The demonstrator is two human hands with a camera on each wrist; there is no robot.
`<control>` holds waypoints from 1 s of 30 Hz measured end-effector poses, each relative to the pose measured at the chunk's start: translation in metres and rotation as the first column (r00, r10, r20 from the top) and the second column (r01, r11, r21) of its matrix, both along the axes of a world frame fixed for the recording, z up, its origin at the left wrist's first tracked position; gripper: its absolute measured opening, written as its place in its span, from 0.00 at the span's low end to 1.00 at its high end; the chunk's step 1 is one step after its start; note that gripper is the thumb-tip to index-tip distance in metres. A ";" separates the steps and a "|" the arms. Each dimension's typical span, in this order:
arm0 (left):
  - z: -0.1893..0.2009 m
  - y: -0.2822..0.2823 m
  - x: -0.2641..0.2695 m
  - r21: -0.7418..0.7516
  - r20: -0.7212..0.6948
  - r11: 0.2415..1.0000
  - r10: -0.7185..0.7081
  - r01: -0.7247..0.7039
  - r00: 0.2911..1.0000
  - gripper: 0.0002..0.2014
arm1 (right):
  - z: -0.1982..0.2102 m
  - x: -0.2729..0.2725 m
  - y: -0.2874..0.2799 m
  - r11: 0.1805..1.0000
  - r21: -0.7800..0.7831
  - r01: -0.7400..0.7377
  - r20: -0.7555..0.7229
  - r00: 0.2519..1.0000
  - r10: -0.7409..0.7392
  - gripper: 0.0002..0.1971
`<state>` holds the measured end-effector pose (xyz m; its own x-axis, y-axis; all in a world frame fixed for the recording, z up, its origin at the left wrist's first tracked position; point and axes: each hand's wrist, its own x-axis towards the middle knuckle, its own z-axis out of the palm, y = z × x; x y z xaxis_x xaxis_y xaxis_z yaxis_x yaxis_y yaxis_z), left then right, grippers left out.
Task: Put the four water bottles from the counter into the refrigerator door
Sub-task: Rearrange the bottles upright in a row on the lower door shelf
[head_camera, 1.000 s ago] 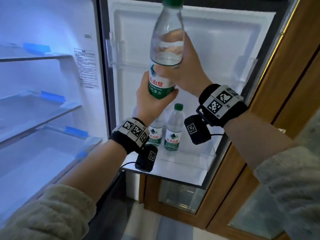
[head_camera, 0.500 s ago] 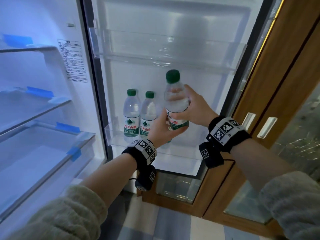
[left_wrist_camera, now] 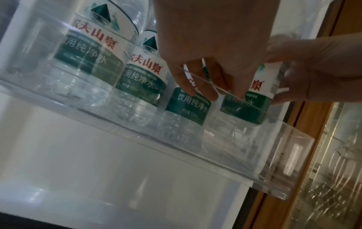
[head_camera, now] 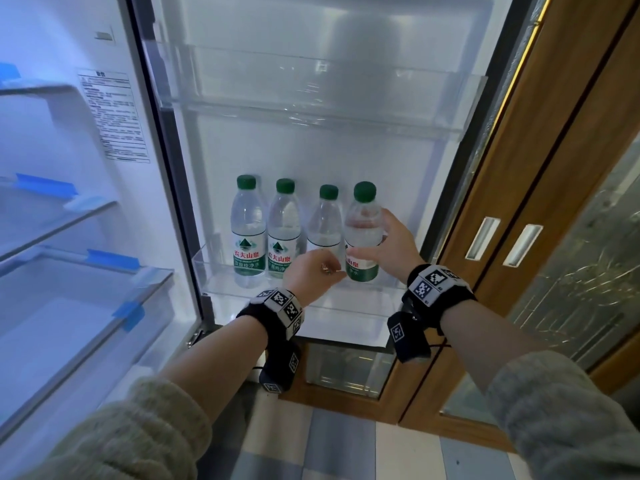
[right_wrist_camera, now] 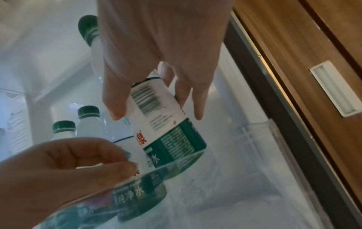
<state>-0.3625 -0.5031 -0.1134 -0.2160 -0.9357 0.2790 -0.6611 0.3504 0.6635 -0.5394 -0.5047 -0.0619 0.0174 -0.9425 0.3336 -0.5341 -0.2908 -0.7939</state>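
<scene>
- So I'm at the open fridge door and all four bottles are in the lower door shelf in one row. The last one, the fourth bottle, is at the right end, just beside the third bottle.
- The fourth bottle's long axis is upright. In the right wrist view it looks tipped, but I'd put that down to the camera angle.
- My right hand is on its right side, thumb across the label front and fingers behind, a loose wrap that's partly spread. It's the nearer hand and the one actually around it.
- My left hand is in front and lower, fingertips curled lightly against the label at the shelf's clear front wall. Steadying more than holding, I think.
- Can't tell if the base is fully seated.
- My guess: let go and pull both hands straight back, away from the bottle.
</scene>
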 end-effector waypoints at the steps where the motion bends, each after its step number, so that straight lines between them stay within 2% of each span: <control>1: -0.001 -0.001 0.002 0.005 -0.006 1.000 0.005 -0.005 1.000 0.07 | -0.004 0.000 -0.003 1.000 0.013 0.012 -0.007 1.000 -0.012 0.36; 5: 0.003 -0.004 0.010 0.055 -0.014 0.998 0.040 -0.039 0.999 0.11 | -0.011 0.004 -0.008 0.998 0.062 0.030 -0.023 0.999 -0.029 0.37; 10: 0.004 -0.004 0.014 0.056 -0.058 0.997 0.056 -0.053 0.997 0.13 | -0.016 0.010 -0.011 0.986 0.164 0.010 0.086 0.996 -0.024 0.38; 14: 0.005 -0.003 0.016 0.070 -0.065 0.997 0.050 -0.046 0.997 0.14 | -0.014 0.012 -0.012 0.982 0.189 0.012 0.100 0.995 -0.031 0.36; 18: 0.006 -0.003 0.018 0.080 -0.053 0.995 0.058 -0.054 0.997 0.16 | -0.013 0.010 -0.014 0.974 0.225 0.010 0.187 0.981 -0.054 0.33; 21: 0.006 -0.002 0.019 0.079 -0.042 0.995 0.063 -0.060 0.997 0.17 | -0.015 0.011 -0.018 0.970 0.242 0.030 0.134 0.989 -0.064 0.29; 25: 0.004 0.000 0.019 0.057 -0.025 0.997 0.049 -0.047 0.999 0.16 | -0.020 0.017 -0.010 0.950 0.314 0.004 -0.062 0.998 0.016 0.20; 30: 0.000 0.004 0.021 0.004 -0.016 1.000 0.029 -0.029 0.999 0.16 | -0.038 0.024 -0.004 0.953 0.277 0.125 -0.125 0.988 -0.093 0.32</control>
<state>-0.3411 -0.4990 -0.1130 -0.1843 -0.9425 0.2787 -0.6601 0.3288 0.6754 -0.5157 -0.5085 -0.0994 -0.0696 -0.9961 0.0542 -0.6380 0.0027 -0.7700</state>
